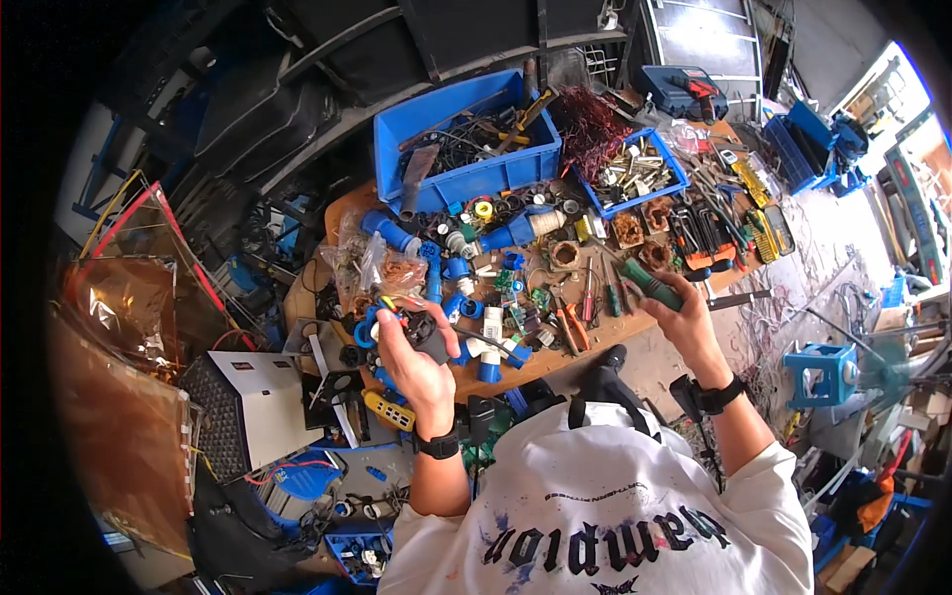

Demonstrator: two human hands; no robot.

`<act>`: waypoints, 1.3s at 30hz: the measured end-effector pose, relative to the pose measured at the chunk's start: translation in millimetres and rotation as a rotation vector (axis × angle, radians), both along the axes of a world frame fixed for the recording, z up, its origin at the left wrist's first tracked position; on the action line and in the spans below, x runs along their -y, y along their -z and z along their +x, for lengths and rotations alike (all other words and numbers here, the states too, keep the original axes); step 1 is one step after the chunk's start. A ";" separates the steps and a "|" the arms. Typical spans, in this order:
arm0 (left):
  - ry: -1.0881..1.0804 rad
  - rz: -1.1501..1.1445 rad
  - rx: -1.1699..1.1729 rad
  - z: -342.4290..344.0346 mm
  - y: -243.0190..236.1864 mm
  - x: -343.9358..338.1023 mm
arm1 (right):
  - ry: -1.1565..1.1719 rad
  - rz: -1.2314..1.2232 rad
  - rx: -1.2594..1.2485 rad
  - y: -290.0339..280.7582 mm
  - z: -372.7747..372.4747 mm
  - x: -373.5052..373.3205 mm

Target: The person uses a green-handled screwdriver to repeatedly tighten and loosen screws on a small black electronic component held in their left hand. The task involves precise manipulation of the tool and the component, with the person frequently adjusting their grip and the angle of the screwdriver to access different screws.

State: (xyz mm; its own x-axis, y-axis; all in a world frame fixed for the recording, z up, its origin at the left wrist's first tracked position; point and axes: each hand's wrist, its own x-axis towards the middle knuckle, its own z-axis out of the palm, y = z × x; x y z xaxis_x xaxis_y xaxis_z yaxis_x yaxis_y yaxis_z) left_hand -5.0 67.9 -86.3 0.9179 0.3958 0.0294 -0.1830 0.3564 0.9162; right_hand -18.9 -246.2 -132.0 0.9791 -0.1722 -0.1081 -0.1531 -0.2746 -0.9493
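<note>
My left hand (421, 377) is closed around a black plug (426, 342), a rounded piece with coloured wire ends standing up near my fingers. A dark cable stretches to the right from beside it. My right hand (686, 327) grips a green cylindrical handle (650, 284) over the table's front right; its exact kind is unclear. A dark flat bar (739, 299) shows just right of that hand, and I cannot tell whether it belongs to the handle. Between my hands lie orange-handled pliers (569, 325), a red screwdriver (589, 294) and blue-and-white connectors (490, 342).
On the wooden table (526, 371), a large blue bin (466, 177) of tools stands at the back. A smaller blue tray (647, 198) holds metal pieces beside dark red wire (593, 127). A yellow power strip (389, 410) sits near my left wrist; a blue stool (821, 373) stands right.
</note>
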 end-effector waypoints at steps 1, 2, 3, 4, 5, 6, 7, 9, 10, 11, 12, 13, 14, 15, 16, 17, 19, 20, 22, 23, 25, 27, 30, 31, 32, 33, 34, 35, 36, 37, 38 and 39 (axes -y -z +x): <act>-0.014 0.004 -0.004 0.6 0.4 1.5 | 0.046 0.184 -0.092 2.7 0.8 4.1; -0.028 0.008 -0.019 2.5 2.4 2.4 | 0.094 0.368 -0.183 5.2 2.0 8.7; -0.040 0.014 -0.031 3.6 0.3 6.4 | 0.129 0.418 -0.161 10.6 5.0 10.6; -0.053 0.019 -0.043 4.7 -1.9 10.9 | 0.134 0.437 -0.187 16.1 5.2 14.6; -0.051 0.030 -0.040 6.4 0.9 13.5 | 0.139 0.455 -0.212 21.3 5.1 19.6; -0.064 0.035 -0.050 8.1 0.8 17.1 | 0.140 0.475 -0.234 22.7 7.4 22.9; -0.078 0.038 -0.059 9.2 -0.4 22.3 | 0.129 0.506 -0.238 22.6 6.1 24.5; -0.098 0.048 -0.066 12.5 -1.4 32.8 | 0.099 0.544 -0.250 17.2 5.4 29.1; -0.103 0.054 -0.064 14.8 0.2 37.3 | 0.085 0.587 -0.245 14.5 5.6 32.0; -0.109 0.059 -0.061 16.4 1.8 43.9 | 0.057 0.612 -0.240 11.5 6.1 36.7; -0.085 0.033 -0.052 15.9 0.0 51.1 | 0.037 0.613 -0.264 1.3 6.6 37.4; -0.071 0.015 -0.035 14.9 -1.7 58.0 | 0.007 0.604 -0.272 -6.5 6.9 38.6; -0.058 -0.002 -0.018 14.4 -4.4 66.9 | -0.025 0.596 -0.279 -16.2 6.0 41.4; -0.017 0.034 0.024 15.6 -10.7 77.3 | -0.066 0.575 -0.275 -28.5 4.9 43.6; -0.048 0.053 -0.019 15.8 -16.3 88.6 | -0.134 0.576 -0.296 -42.8 4.1 50.4; -0.017 0.062 -0.006 14.7 -18.4 94.7 | -0.193 0.513 -0.264 -50.4 2.8 56.1; 0.040 0.096 0.024 14.6 -23.8 109.6 | -0.284 0.454 -0.221 -60.5 -1.7 69.4; 0.062 0.125 0.035 13.9 -29.0 118.1 | -0.322 0.461 -0.219 -63.3 -4.5 75.0; 0.057 0.163 0.067 13.9 -33.7 137.4 | -0.408 0.599 -0.213 -63.8 -8.1 88.5; 0.056 0.154 0.068 13.6 -36.5 144.5 | -0.438 0.648 -0.188 -64.4 -9.3 93.6; 0.066 0.110 0.068 11.9 -37.2 158.9 | -0.508 0.679 -0.159 -59.0 -12.8 107.3; 0.066 0.051 0.085 11.5 -40.8 173.0 | -0.538 0.695 -0.118 -54.5 -11.4 116.5; 0.082 -0.040 0.091 8.5 -45.8 189.6 | -0.579 0.706 -0.072 -53.5 -11.7 132.8; 0.087 -0.065 0.094 8.7 -48.2 193.5 | -0.598 0.713 -0.059 -53.9 -11.4 138.6; 0.110 -0.097 0.112 10.9 -49.8 195.4 | -0.617 0.720 -0.046 -55.2 -10.2 142.9; 0.140 -0.135 0.125 13.0 -49.6 198.1 | -0.621 0.695 -0.054 -58.7 -9.9 147.2; 0.172 -0.173 0.136 14.4 -50.2 200.6 | -0.606 0.700 -0.056 -60.5 -10.1 148.5; 0.184 -0.203 0.130 14.7 -51.7 202.6 | -0.590 0.706 -0.058 -62.6 -10.7 147.9; 0.184 -0.233 0.127 16.4 -52.3 206.3 | -0.577 0.703 -0.062 -64.5 -9.7 149.3; 0.183 -0.263 0.124 17.6 -54.2 209.9 | -0.549 0.713 -0.064 -67.1 -11.0 150.3; 0.182 -0.293 0.120 18.8 -55.4 213.4 | -0.544 0.723 -0.052 -68.2 -11.1 154.0; 0.207 -0.292 0.151 20.9 -53.8 215.2 | -0.541 0.739 -0.049 -66.9 -12.9 156.6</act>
State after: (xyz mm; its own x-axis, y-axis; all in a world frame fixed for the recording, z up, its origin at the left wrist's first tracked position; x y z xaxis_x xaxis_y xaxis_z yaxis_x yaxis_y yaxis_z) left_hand 15.9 -147.3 -32.5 0.9732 0.2138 0.0842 -0.2049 0.6415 0.7392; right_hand -31.9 -402.8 -65.1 0.8976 0.4377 -0.0522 -0.2253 0.3536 -0.9079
